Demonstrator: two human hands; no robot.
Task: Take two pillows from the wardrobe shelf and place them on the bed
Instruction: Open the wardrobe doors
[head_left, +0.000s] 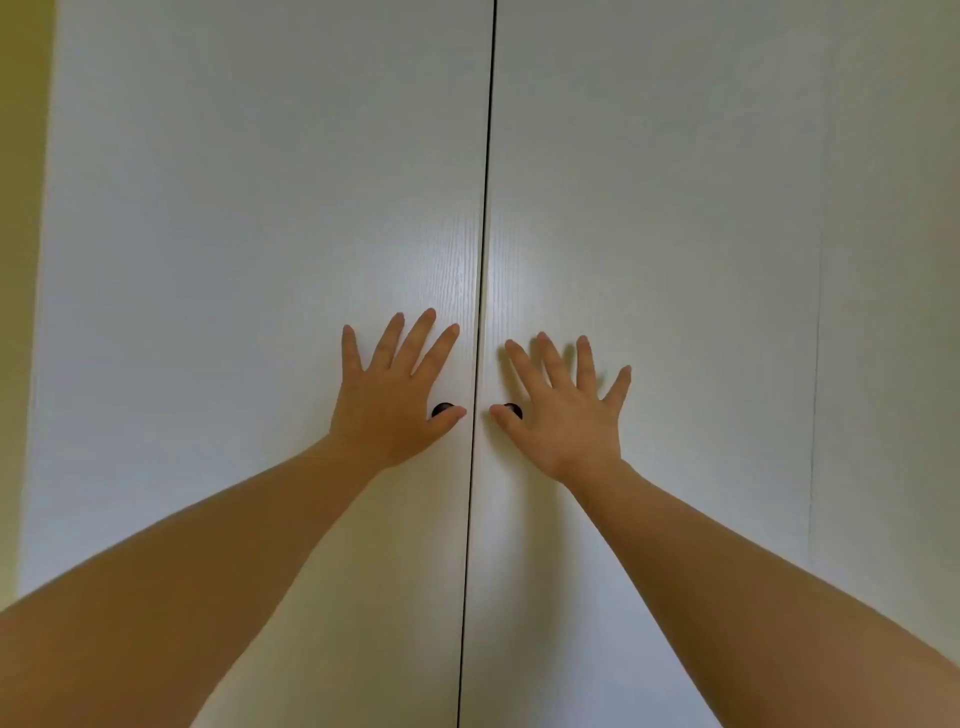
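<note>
We find both wardrobe doors (260, 208) shut, meeting at the dark seam in mid-frame. Our left hand (392, 395) and right hand (566, 410) lie at lower centre, fingers spread wide, holding nothing, thumbs beside two dark knobs (442, 409). Pillows and shelf are hidden behind the doors.

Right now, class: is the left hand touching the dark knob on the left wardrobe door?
Touching. In the head view, the left hand lies spread on the door, its thumb overlapping the dark knob.

Shut white wardrobe doors (260, 260), two dark knobs (442, 409)
</note>
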